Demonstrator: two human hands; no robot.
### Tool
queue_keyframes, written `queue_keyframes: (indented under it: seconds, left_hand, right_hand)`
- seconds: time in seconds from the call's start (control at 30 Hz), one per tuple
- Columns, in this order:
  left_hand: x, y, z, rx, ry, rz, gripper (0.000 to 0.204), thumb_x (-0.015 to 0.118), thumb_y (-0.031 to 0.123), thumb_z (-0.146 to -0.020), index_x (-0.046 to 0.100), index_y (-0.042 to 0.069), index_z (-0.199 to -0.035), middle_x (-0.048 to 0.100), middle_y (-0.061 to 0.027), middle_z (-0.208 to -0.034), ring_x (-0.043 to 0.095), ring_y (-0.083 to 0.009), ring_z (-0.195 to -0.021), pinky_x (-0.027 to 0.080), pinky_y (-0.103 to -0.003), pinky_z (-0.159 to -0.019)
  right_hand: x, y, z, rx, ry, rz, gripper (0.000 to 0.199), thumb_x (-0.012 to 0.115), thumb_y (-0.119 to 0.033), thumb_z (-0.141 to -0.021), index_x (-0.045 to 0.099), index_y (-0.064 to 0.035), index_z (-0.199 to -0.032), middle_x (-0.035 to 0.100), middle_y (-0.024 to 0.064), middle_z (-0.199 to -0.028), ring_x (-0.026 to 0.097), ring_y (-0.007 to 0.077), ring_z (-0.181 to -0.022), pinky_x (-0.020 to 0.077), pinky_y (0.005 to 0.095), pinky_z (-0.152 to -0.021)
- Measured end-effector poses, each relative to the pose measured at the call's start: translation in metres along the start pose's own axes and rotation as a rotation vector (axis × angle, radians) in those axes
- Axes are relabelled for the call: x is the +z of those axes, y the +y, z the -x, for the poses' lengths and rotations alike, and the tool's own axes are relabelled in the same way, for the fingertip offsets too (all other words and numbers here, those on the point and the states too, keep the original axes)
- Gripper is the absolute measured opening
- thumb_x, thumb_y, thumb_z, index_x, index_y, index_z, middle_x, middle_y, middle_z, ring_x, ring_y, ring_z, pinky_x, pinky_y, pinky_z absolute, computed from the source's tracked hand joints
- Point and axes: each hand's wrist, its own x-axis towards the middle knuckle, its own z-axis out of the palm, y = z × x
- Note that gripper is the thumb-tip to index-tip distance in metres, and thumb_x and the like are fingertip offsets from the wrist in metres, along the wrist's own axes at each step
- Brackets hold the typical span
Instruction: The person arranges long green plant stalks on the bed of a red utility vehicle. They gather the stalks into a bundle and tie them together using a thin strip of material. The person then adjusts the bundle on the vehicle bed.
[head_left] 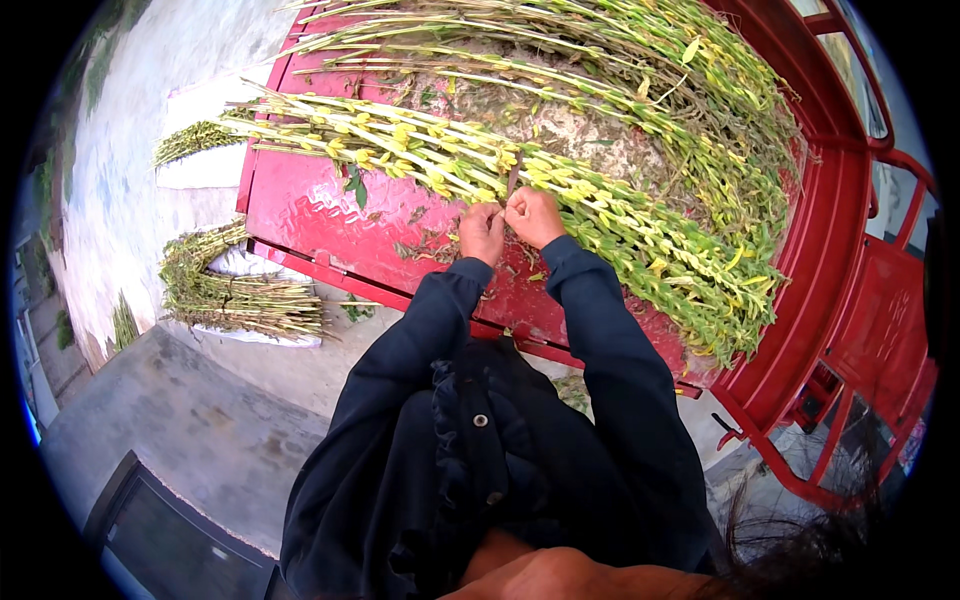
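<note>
A bundle of cut green-yellow stalks covered in pods (620, 205), sesame by the look of them, lies across the red truck bed (300, 205). A narrow brown tie strip (514, 172) crosses the bundle near its middle and runs down to my hands. My left hand (482, 233) is closed, its fingers pinched on an end of the strip at the bundle's near side. Right beside it, my right hand (534, 217) is also closed, knuckles up, against the stalks and on the strip. The fingertips and the strip's ends are mostly hidden.
More loose stalks (690, 75) are heaped on the far side of the bed, with dry leaf bits around. Red side rails (840, 200) rise at the right. On the ground at left lie tied bundles (245, 300) on white sheets. The bed's near edge is close to my body.
</note>
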Motion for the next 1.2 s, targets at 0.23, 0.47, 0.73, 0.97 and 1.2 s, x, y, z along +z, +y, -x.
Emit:
queue_keyframes:
  seconds: [0.23,0.47,0.73,0.97,1.2]
  left_hand:
    - [-0.004,0.000,-0.009,0.005,-0.066,0.037,0.007,0.058,0.002,-0.079,0.056,0.000,-0.073,0.056,-0.0059,-0.069,0.052,-0.0116,-0.056,0.042,-0.027,-0.051]
    - [-0.005,-0.018,-0.017,-0.293,-0.188,0.383,0.007,0.058,0.003,-0.081,0.058,0.001,-0.074,0.055,0.0024,-0.066,0.047,-0.0050,-0.059,0.040,-0.022,-0.054]
    - [-0.017,-0.014,-0.028,-0.273,-0.375,0.233,0.009,0.056,0.002,-0.080,0.057,0.003,-0.071,0.052,0.0051,-0.063,0.042,-0.0032,-0.059,0.037,-0.022,-0.053]
    - [-0.013,-0.023,-0.030,-0.258,-0.350,0.152,0.009,0.056,0.010,-0.076,0.059,0.003,-0.071,0.053,-0.0102,-0.057,0.048,-0.0169,-0.051,0.041,-0.032,-0.052]
    - [-0.024,-0.012,-0.036,-0.218,-0.407,0.135,0.010,0.055,0.011,-0.077,0.061,0.003,-0.074,0.055,-0.0123,-0.059,0.050,-0.0180,-0.052,0.043,-0.032,-0.054]
  right_hand:
    - [-0.008,0.016,-0.023,0.238,-0.215,-0.052,0.012,0.063,-0.012,-0.067,0.062,-0.0008,-0.063,0.061,0.0111,-0.058,0.058,0.0164,-0.051,0.0447,0.0307,-0.050]
    - [-0.011,-0.017,0.000,-0.235,0.045,0.191,0.009,0.065,-0.007,-0.070,0.057,-0.0051,-0.075,0.054,0.0073,-0.062,0.056,0.0225,-0.053,0.0441,0.0340,-0.049]
    - [-0.034,-0.040,-0.023,-0.887,-0.190,0.757,0.006,0.056,-0.012,-0.069,0.052,-0.0091,-0.073,0.051,0.0044,-0.075,0.055,0.0208,-0.074,0.0453,0.0323,-0.063]
    - [-0.042,-0.056,-0.044,-1.078,-0.519,0.864,0.005,0.054,-0.012,-0.072,0.053,-0.0084,-0.075,0.052,0.0041,-0.070,0.055,0.0200,-0.071,0.0422,0.0325,-0.068]
    - [-0.039,-0.063,-0.054,-1.070,-0.667,0.932,0.007,0.054,-0.012,-0.072,0.054,-0.0061,-0.077,0.055,0.0059,-0.070,0.057,0.0210,-0.073,0.0435,0.0327,-0.069]
